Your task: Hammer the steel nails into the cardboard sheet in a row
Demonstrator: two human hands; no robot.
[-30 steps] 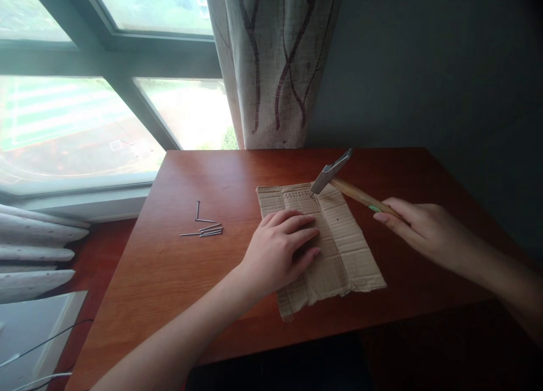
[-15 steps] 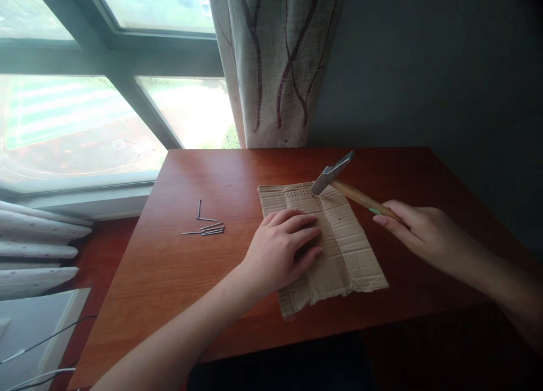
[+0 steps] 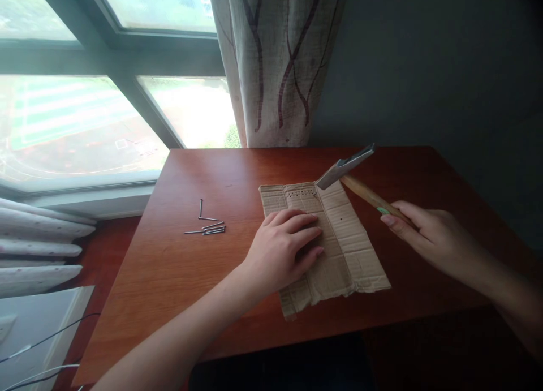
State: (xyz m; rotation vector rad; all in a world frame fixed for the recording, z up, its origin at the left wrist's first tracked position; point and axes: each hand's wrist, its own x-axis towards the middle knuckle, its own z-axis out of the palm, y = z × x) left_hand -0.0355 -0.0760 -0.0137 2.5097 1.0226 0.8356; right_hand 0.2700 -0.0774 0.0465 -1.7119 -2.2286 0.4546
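A torn, creased piece of cardboard lies flat on the wooden table. My left hand rests on its left part, fingers stretched out and pressing it down. Rows of small dark holes show near the cardboard's far edge, with one more hole at its right. My right hand is closed around the wooden handle of a hammer. The hammer's metal head hangs tilted over the far edge of the cardboard, close to the right end of the hole rows.
Several loose nails lie on the table left of the cardboard. A window and a patterned curtain stand behind the table, a dark wall at the right. Cables run at the lower left.
My right hand has moved slightly right, and the hammer's head has shifted up and to the right, off the spot by the holes. My left hand stays on the cardboard.
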